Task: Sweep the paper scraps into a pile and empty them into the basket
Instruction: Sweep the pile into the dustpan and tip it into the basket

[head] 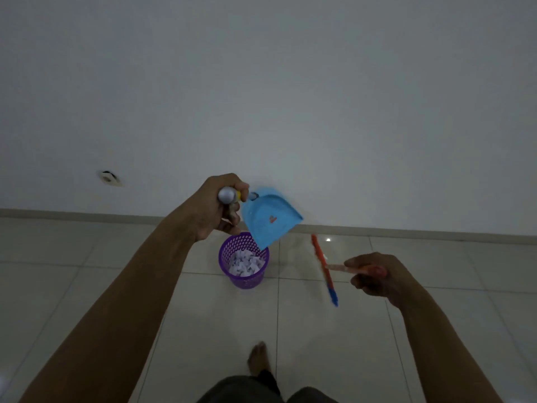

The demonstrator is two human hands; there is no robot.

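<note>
My left hand (213,206) grips the silver handle of a blue dustpan (268,218), which is tipped with its lip just above the rim of a purple mesh basket (244,279). White paper scraps (245,264) lie inside the basket. To the right, my right hand (377,276) holds the handle of a small broom (324,269) with an orange and blue head, raised above the floor and apart from the basket.
The basket stands on a pale tiled floor (203,315) close to a white wall with a low skirting board (406,231). A round fitting (109,177) sits in the wall at the left. My bare foot (258,359) is below the basket.
</note>
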